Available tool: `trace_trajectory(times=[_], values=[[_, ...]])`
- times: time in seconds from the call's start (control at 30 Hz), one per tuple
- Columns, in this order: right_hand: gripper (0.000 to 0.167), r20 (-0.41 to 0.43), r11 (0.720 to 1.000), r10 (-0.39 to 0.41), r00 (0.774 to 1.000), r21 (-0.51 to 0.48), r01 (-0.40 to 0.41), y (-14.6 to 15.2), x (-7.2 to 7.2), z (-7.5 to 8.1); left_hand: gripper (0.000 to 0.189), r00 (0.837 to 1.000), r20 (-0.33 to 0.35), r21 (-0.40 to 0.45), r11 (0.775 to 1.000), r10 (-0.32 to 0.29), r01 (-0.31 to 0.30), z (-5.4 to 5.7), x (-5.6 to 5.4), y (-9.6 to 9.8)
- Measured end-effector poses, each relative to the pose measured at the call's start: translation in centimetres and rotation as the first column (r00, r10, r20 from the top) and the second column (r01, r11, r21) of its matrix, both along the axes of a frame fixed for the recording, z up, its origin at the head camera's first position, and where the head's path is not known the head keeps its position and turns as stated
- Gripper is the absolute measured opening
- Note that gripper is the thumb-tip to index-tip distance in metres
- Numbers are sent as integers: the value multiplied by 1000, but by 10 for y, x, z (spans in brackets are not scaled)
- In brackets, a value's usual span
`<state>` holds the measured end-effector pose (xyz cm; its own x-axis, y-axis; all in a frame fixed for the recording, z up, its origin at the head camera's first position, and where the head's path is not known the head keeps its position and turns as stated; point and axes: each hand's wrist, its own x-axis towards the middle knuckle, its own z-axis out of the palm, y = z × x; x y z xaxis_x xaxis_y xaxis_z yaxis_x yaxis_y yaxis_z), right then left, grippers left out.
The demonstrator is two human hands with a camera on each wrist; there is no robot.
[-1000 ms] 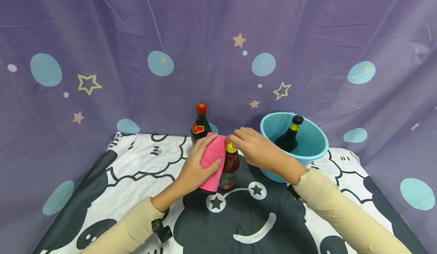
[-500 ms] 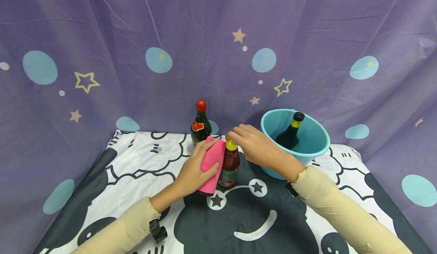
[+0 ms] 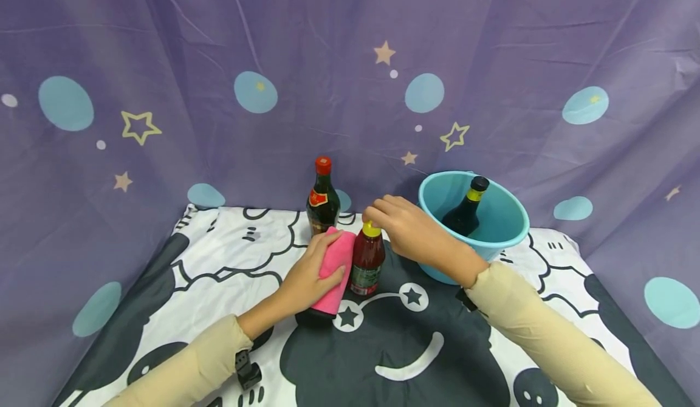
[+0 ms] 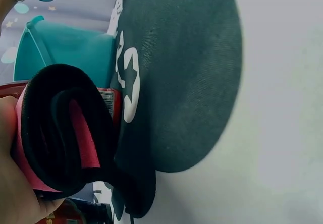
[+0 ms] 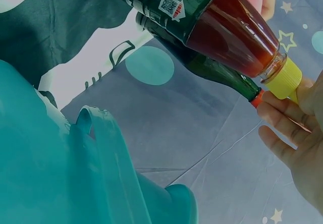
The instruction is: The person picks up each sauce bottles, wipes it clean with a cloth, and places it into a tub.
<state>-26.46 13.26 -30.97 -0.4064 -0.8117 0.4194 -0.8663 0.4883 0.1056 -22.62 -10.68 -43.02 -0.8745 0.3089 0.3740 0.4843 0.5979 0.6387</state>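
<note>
My left hand [image 3: 307,276] grips a rolled pink cloth [image 3: 338,267] with a black inner side; its layered end [image 4: 65,133] faces the left wrist camera. Just right of the cloth stands a bottle of dark red sauce [image 3: 367,261] with a green label and a yellow cap. The fingertips of my right hand [image 3: 401,225] pinch that yellow cap [image 5: 285,78] from above. Behind the cloth is a dark green bottle [image 3: 322,203] with a red cap and a red label, upright near the back edge.
A light blue bucket [image 3: 432,185] stands to the right of the sauce bottle, close to my right forearm. Inside it leans a dark bottle [image 3: 463,218] with a black cap. A cartoon-print cloth [image 3: 404,334] covers the table, and a purple curtain [image 3: 339,42] hangs behind.
My left hand has drawn the pink cloth slightly left and down, leaving more of the sauce bottle in sight. The right hand stays at the yellow cap.
</note>
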Motion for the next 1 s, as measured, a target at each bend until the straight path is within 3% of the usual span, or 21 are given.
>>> trace_trajectory(times=[0.2,0.53,0.8,1.0], values=[[42,-3,1000,-3,1000,-1,3,0,-1,1,68,995,103,-34,999,13,-9,0,1,-3],[41,7,1000,4,1000,-13,-3,-1,0,0,66,963,263,-178,984,50,-2,-7,1,-5],[42,9,1000,-8,1000,-4,8,-3,1,2,64,977,209,-243,970,50,2,-2,-4,-14],[41,9,1000,-14,1000,-4,14,-3,2,0,66,994,94,-159,987,53,-37,14,-3,-22]])
